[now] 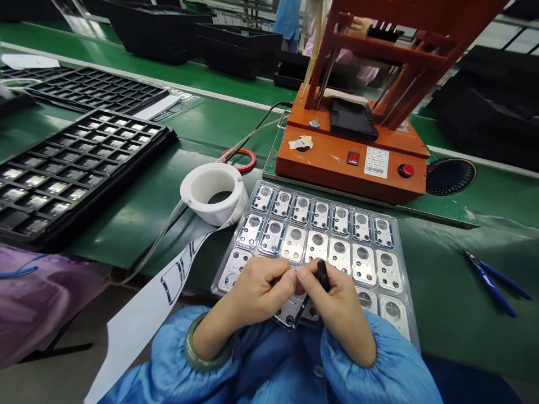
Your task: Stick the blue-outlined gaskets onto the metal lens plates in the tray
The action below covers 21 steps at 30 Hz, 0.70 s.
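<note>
Metal plate, silver with a dark blue edge, is tilted between both hands, over the near part of a clear tray of similar plates. My left hand is drawn narrow on its upper end; my right hand curls around a black tool, fingertips pinched beside the left ones. I cannot tell what lies between the fingertips. Left of the tray on the bench I see a white roll, its strip trailing toward me; an orange machine stands behind, and blue-handled pliers lie right.
</note>
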### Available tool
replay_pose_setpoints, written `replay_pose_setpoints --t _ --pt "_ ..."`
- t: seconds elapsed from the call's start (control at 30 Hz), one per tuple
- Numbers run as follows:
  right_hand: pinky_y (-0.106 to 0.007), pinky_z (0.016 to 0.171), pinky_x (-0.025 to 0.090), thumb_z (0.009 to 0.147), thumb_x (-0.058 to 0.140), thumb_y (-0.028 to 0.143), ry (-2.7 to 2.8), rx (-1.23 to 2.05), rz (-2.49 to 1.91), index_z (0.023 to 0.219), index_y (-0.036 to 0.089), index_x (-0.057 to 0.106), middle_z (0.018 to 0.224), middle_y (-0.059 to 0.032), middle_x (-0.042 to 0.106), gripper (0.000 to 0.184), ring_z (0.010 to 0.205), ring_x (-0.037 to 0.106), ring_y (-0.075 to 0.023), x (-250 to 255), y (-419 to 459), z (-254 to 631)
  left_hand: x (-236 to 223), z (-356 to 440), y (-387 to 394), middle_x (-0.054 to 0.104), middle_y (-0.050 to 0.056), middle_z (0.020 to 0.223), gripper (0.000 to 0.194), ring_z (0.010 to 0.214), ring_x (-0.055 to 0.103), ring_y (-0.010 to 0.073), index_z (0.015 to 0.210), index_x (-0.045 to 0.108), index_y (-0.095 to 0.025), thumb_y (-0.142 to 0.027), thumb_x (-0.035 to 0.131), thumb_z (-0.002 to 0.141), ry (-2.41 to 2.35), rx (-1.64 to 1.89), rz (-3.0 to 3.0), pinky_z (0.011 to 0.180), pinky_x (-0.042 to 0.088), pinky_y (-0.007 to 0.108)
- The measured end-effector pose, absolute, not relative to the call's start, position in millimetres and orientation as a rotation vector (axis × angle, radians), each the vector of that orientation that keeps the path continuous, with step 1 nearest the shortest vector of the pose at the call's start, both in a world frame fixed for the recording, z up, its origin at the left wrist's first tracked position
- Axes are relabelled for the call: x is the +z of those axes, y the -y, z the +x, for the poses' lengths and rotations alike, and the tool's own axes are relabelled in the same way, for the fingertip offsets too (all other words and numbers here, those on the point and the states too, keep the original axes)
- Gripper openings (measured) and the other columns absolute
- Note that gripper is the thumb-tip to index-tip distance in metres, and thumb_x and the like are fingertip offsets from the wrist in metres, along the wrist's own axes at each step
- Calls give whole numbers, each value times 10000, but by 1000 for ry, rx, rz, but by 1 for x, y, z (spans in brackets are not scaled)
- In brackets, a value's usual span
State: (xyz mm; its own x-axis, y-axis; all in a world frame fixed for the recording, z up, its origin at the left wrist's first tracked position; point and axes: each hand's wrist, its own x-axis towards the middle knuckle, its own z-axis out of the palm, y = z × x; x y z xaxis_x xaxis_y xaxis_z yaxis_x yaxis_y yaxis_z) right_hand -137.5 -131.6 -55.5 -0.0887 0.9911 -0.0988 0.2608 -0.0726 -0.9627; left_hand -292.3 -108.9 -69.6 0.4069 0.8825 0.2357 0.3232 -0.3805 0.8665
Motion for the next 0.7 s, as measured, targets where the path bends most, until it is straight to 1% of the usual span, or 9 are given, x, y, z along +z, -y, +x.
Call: replay_pose_setpoints --t 0.17,0.33,0.47,0.57,0.63,0.7 --pt "-211 443 364 891 504 455 1394 1232 -1364 650 179 530 511 48 438 367 465 409 -94 -52 134 -135 -69 -293 109 340 -61 493 347 452 334 72 536 391 -182 -227 409 879 -1005 911 1852 454 259 210" --pt "-227 484 382 861 525 399 1402 1271 -1416 671 174 543 571 17 515 295 525 470 -115 -53 132 -136 -67 -293 109 317 -63 484 355 446 327 69 518 364 -181 -207 415 869 -1039 929 1908 451 248 211" --pt "-224 494 360 842 511 380 1398 1281 -1407 650 181 500 558 31 462 277 536 449 -110 -55 131 -139 -66 -293 108 377 -58 475 354 440 363 69 529 417 -176 -211 432 880 -1004 966 1977 444 272 201" --pt "-210 482 320 810 513 317 1420 1253 -1438 631 178 485 542 47 420 229 515 398 -87 -57 131 -140 -72 -295 109 397 -57 460 383 419 383 63 510 406 -173 -217 434 889 -1044 937 2042 438 288 192" --pt "-200 466 292 791 523 280 1433 1244 -1447 628 176 492 533 54 403 196 508 375 -78 -59 129 -140 -81 -298 109 445 -43 487 384 447 444 76 533 460 -176 -264 424 905 -1078 917 2028 463 335 188" --pt "-191 457 283 780 541 268 1434 1254 -1454 628 176 504 531 56 403 182 509 379 -74 -60 128 -140 -91 -299 109 455 -32 490 430 457 461 93 534 492 -184 -354 405 920 -1137 892 1971 477 365 198"
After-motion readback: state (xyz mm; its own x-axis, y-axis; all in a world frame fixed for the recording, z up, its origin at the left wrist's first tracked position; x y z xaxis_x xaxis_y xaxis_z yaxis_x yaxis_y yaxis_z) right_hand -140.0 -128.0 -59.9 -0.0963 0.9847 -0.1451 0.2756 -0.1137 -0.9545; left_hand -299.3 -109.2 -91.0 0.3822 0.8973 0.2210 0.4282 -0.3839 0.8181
